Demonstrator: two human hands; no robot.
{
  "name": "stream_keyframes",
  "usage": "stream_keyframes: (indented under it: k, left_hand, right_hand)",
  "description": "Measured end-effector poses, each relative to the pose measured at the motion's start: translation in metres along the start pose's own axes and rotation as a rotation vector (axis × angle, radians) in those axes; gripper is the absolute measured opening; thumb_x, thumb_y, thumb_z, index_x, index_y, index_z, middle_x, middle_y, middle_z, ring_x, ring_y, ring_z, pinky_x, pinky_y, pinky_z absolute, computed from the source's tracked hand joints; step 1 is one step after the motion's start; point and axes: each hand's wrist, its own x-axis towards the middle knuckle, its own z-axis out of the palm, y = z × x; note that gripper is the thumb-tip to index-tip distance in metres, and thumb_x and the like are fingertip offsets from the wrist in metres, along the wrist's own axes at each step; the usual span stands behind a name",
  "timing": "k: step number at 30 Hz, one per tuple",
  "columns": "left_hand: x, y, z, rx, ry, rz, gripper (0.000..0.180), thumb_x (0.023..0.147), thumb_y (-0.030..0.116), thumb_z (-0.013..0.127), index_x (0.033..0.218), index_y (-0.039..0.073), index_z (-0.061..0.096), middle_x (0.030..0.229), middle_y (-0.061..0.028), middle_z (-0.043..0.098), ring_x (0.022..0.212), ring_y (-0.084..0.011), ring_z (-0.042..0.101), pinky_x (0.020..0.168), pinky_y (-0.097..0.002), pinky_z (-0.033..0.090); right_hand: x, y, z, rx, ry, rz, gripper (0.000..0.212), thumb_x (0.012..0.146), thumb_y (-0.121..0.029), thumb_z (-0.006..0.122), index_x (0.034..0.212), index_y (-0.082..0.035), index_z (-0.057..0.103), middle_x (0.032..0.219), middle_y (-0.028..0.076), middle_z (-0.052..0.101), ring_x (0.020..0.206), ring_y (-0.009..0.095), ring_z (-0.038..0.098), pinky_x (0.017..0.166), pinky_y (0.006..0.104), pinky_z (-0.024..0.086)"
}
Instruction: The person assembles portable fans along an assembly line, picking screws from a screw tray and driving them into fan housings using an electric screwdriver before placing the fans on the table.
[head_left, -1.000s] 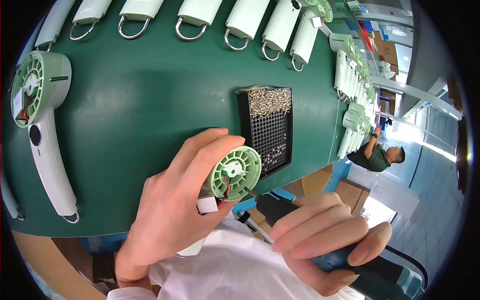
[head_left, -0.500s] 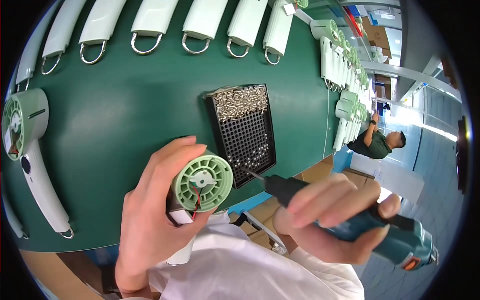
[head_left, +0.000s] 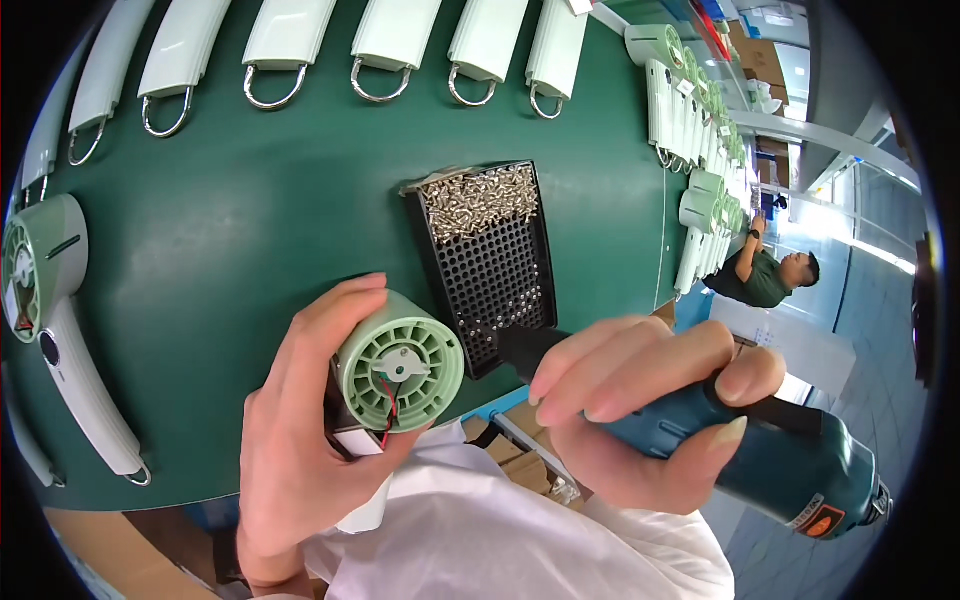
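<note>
Our left hand (head_left: 300, 430) grips the green fan (head_left: 405, 370) beside the screw tray (head_left: 490, 268); our right hand (head_left: 650, 405) grips an electric screwdriver (head_left: 790, 455).
The fan's handle (head_left: 365, 512) is mostly hidden; we can't make out the bit's tip.

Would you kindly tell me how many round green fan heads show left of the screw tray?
2: one fan head in the left hand, another head at the far left; more may be hidden.

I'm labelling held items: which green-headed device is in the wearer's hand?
The green-headed device in the left hand, vented end facing the camera. Only it is in that grip; others, like the vented one at left, lie on the green tabletop.
</note>
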Motion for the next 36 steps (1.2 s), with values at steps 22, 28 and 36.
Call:
stream_keyframes:
  k: [22,28,36]
  left_hand:
    - [-0.003,-0.001,-0.005,-0.03,-0.029,-0.045,0.067,0.061,-0.003,0.079,0.123,0.005,0.052,0.127,-0.0108,0.056,0.104,-0.0231,0.062,0.084,-0.0302,0.052]
    - [-0.003,0.002,-0.01,-0.014,-0.058,-0.013,0.071,0.059,-0.003,0.077,0.124,0.007,0.051,0.127,-0.0107,0.056,0.101,-0.0262,0.063,0.08,-0.0303,0.054]
    - [-0.004,0.002,-0.012,-0.016,-0.087,-0.06,0.073,0.057,-0.008,0.072,0.124,0.008,0.051,0.128,-0.0096,0.055,0.092,-0.0265,0.064,0.071,-0.0301,0.054]
  right_hand:
    - [0.019,-0.031,0.03,0.198,0.123,-0.241,0.03,0.093,-0.026,0.05,0.101,0.001,0.039,0.066,0.007,0.046,0.034,0.014,0.041,0.029,0.026,0.039]
    - [0.039,-0.039,0.044,0.239,-0.4,-0.159,0.046,0.1,-0.037,0.038,0.125,0.002,0.033,0.079,0.015,0.052,0.047,0.022,0.054,0.041,0.0321,0.051]
    - [0.032,-0.027,0.054,0.338,-0.364,-0.121,0.048,0.1,-0.039,0.035,0.13,-0.001,0.031,0.082,0.017,0.053,0.048,0.022,0.053,0.043,0.0336,0.051]
